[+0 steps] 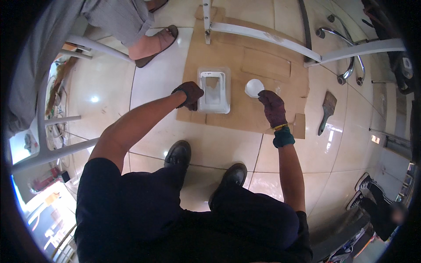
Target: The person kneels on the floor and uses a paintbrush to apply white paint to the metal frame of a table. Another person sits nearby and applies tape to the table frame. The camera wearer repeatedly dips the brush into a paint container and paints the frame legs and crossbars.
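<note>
On a flat sheet of brown cardboard (pixel 239 116) rests a rectangular translucent plastic tub (pixel 227 98), whitish inside with a brownish patch at its bottom. My left hand (pixel 191 94), in a dark maroon knitted glove, is closed on the tub's left side; its fingertips are partly hidden. To the right of the tub, my gloved right hand (pixel 274 108) pinches the edge of a small white round cup (pixel 254 87), held above the cardboard. A yellow band and a green cuff circle the right wrist.
A paintbrush (pixel 327 111) lies on the tiles right of the cardboard. A white metal frame (pixel 263 34) crosses the far side. A person's sandalled foot (pixel 160 44) stands far left. Chair castors (pixel 342 79) are far right, and another person's sneakers (pixel 358 190) lower right.
</note>
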### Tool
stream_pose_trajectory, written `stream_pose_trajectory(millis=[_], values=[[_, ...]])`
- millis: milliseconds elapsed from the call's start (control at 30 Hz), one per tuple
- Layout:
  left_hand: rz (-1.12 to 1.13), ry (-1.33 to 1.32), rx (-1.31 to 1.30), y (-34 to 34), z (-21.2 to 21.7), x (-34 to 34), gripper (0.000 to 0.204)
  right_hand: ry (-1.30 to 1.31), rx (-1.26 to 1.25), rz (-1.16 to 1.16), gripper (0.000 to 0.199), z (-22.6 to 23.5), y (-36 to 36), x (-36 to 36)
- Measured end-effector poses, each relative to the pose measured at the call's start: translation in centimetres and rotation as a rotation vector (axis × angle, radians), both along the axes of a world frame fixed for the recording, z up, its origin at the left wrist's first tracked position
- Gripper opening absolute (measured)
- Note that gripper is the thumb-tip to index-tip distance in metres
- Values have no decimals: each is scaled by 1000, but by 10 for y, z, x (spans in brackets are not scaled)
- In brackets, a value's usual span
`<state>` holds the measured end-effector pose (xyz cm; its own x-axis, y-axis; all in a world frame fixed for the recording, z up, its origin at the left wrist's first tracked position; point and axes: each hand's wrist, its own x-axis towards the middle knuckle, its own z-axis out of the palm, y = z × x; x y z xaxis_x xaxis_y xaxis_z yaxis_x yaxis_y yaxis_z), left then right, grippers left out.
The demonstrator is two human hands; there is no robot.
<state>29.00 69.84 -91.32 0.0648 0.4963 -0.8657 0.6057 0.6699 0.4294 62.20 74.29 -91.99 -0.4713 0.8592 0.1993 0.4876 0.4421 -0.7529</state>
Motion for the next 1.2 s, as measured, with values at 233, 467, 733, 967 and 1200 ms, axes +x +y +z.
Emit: stream_pose_trajectory(millis=[233,467,733,967,1200], values=[[10,30,-20,2,14,4,40,-3,15,80,17,-8,7,-17],[-105,96,-23,4,14,3,43,9,-18,76,17,-22,10,-9],[-87,85,15,2,-8,-2,46,-128,29,-32,26,13,2,-12],[-213,148,155,-1,-1,-8,49,-125,118,-787,30,24,6,126],[-69,59,-42,2,16,-30,54,-714,32,-1150,53,-9,-1,279]])
